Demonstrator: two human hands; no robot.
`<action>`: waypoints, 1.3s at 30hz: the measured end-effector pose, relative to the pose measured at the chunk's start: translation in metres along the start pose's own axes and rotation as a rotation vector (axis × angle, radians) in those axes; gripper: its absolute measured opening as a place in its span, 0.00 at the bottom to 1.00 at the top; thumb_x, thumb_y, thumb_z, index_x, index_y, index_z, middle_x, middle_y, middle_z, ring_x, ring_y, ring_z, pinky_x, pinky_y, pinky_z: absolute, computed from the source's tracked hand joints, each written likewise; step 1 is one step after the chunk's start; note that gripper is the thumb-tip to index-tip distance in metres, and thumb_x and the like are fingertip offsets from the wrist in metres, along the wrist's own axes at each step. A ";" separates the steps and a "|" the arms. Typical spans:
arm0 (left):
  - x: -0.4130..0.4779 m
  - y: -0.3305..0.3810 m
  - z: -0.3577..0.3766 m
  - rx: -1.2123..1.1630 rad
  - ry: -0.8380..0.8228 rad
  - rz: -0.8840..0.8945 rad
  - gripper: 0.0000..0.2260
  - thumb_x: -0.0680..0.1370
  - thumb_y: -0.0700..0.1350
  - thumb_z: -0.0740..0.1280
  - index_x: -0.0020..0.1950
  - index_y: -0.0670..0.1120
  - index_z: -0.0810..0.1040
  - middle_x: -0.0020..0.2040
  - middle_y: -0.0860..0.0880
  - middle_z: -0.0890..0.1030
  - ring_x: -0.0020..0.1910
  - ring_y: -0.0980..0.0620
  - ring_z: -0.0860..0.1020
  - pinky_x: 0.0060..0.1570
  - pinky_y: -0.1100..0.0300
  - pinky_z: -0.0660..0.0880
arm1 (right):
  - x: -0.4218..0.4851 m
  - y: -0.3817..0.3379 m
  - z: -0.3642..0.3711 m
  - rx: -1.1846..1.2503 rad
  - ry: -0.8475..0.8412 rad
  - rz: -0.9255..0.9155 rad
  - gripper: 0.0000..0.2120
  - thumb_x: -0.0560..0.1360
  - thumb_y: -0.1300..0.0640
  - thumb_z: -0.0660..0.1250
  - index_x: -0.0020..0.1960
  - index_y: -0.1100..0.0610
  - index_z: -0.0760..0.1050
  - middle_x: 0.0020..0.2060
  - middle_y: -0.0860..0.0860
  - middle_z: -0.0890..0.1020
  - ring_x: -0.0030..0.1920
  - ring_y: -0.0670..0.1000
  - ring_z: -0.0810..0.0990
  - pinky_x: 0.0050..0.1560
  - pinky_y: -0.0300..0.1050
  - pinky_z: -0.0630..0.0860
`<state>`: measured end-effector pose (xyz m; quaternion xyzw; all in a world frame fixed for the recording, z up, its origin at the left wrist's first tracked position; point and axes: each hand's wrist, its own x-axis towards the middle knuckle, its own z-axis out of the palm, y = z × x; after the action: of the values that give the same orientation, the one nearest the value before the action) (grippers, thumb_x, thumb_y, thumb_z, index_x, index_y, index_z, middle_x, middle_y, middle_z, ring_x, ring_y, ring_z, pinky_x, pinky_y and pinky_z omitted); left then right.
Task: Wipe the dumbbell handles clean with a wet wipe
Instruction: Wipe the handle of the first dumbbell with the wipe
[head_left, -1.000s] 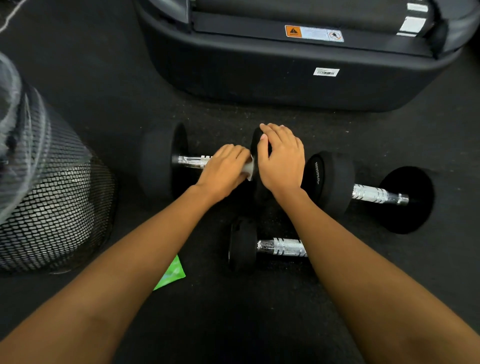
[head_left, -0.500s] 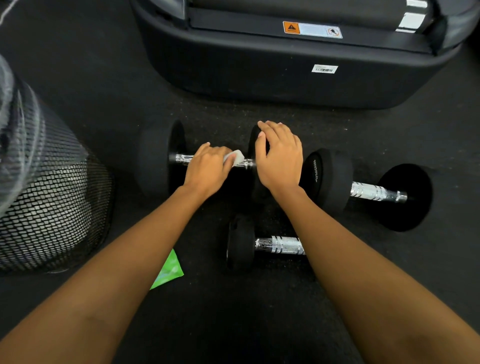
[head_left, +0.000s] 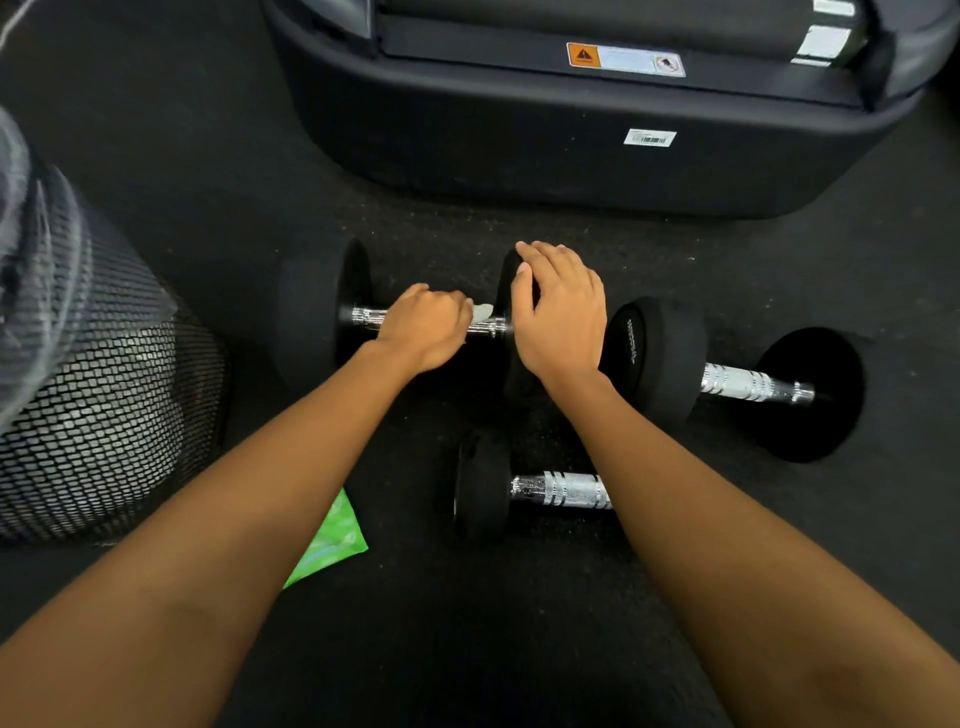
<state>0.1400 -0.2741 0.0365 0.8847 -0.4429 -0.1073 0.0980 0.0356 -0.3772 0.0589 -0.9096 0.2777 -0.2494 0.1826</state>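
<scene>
Dim, soft light; slight motion blur

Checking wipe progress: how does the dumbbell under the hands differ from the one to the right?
The dumbbell under the hands has the left hand gripping a wet wipe on its handle and the right hand resting on one head; the right-side dumbbell is untouched. The first's handle is partly covered; the right-side one's shows fully. Both have black heads and chrome handles.

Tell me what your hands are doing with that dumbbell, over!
Left hand grips wet wipe on the dumbbell handle. Right hand rests flat on its weight head. Nothing blocking the handle.
</scene>
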 end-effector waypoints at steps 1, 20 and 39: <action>0.002 0.004 0.000 -0.019 -0.016 0.006 0.18 0.83 0.46 0.49 0.54 0.40 0.76 0.51 0.42 0.81 0.54 0.45 0.77 0.66 0.55 0.59 | 0.000 0.000 0.000 -0.001 -0.004 0.000 0.19 0.79 0.52 0.53 0.65 0.56 0.74 0.63 0.52 0.77 0.68 0.52 0.69 0.68 0.50 0.63; -0.004 0.002 -0.002 -0.238 -0.084 0.108 0.14 0.82 0.47 0.54 0.62 0.45 0.73 0.58 0.47 0.79 0.61 0.53 0.73 0.72 0.57 0.48 | -0.001 0.000 0.001 0.015 0.001 0.000 0.19 0.78 0.52 0.53 0.64 0.56 0.74 0.62 0.52 0.77 0.67 0.52 0.69 0.67 0.51 0.64; -0.039 -0.023 0.001 -0.070 0.251 0.352 0.15 0.71 0.38 0.71 0.56 0.39 0.75 0.60 0.43 0.75 0.58 0.45 0.74 0.49 0.53 0.76 | -0.001 0.000 -0.002 0.013 -0.009 0.001 0.20 0.79 0.52 0.53 0.65 0.56 0.74 0.63 0.52 0.76 0.67 0.52 0.69 0.67 0.51 0.63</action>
<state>0.1340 -0.2291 0.0331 0.7961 -0.5709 0.0073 0.2005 0.0341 -0.3767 0.0599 -0.9094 0.2756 -0.2472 0.1898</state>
